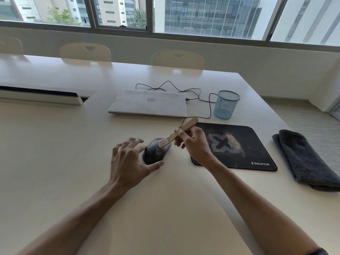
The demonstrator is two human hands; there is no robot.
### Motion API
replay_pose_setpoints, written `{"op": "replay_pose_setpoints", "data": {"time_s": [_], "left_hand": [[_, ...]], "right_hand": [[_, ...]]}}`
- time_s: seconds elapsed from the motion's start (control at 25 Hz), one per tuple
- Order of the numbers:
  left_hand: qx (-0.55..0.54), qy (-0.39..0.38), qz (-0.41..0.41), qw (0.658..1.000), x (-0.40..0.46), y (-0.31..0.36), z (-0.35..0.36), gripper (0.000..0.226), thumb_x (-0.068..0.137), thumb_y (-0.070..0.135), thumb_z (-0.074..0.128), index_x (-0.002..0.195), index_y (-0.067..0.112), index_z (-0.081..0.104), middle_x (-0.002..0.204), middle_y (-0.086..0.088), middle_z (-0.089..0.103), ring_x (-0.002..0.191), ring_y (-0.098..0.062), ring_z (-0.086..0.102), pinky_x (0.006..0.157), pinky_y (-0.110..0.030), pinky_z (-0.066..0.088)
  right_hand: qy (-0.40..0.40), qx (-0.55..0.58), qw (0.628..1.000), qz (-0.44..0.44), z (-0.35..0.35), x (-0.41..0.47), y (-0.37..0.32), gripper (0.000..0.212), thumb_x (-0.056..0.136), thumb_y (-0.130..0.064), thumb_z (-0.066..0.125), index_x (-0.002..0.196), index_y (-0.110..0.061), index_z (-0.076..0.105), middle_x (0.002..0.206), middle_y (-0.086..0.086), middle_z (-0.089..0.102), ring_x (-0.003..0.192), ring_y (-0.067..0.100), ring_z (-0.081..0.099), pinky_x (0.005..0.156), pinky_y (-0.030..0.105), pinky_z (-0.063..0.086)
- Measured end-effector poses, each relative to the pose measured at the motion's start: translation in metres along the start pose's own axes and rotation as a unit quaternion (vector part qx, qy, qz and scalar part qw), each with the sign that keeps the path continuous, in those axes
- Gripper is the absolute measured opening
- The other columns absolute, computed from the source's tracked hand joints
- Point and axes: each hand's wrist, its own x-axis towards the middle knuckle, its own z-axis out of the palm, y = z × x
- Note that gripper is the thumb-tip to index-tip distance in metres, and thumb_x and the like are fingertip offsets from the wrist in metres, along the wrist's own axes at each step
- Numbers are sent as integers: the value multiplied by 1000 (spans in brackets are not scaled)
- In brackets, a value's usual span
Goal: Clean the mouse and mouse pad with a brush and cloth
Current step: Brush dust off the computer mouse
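Note:
A dark mouse point(154, 153) with pale crumbs on its top lies on the table, left of the black mouse pad point(244, 144). My right hand point(193, 142) grips the wooden handle of a small flat brush point(176, 133), whose bristles touch the top of the mouse. My left hand point(128, 159) steadies the mouse from the left, with spread fingers at its far side and the thumb at its near edge. Sandy dirt is scattered over the pad's middle. A folded dark grey cloth point(305, 159) lies to the right of the pad.
A closed white laptop point(149, 103) lies behind the mouse, with a black cable point(209, 107) running from its right side. A blue mesh cup point(226, 104) stands behind the pad. The table's right edge point(272, 107) runs close to the cloth. Chairs stand along the far side.

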Motion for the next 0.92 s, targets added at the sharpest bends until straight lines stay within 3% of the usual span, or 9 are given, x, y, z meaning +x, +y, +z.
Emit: {"op": "replay_pose_setpoints", "data": {"time_s": [0.12,0.32,0.48,0.68,0.92], "left_hand": [[10,4,5,1000,1,0,0,77,58,84,55,100,22,75,121,4,65,121,-17,52,99,-40,34],[19,7,14,1000,1,-1,0,75,59,83,56,99,23,76,120,3,66,121,-17,51,100,-40,32],[22,8,17,1000,2,-1,0,76,59,83,55,97,21,76,120,3,66,121,-17,51,99,-39,31],[20,11,24,999,2,-1,-1,75,60,84,55,96,22,77,119,3,66,120,-17,50,98,-36,27],[19,5,22,1000,2,-1,-2,78,59,85,53,99,22,76,121,3,65,123,-17,49,100,-38,28]], "right_hand": [[43,-34,998,-13,-8,6,-1,32,100,-18,56,74,-6,72,61,0,71,55,8,64,61,29,54],[-8,-22,1000,-18,4,4,-10,30,99,-17,58,72,-12,70,60,-3,71,55,7,65,58,23,53],[33,-42,999,-10,-10,13,-4,32,99,-18,58,71,-9,71,59,-4,70,53,3,65,59,18,49],[5,-55,998,1,0,17,-2,28,99,-20,59,75,-11,72,63,-3,73,58,5,68,61,21,53],[24,-67,997,9,-4,28,-9,33,98,-21,58,68,-15,71,64,-4,73,53,0,63,60,21,50]]}}
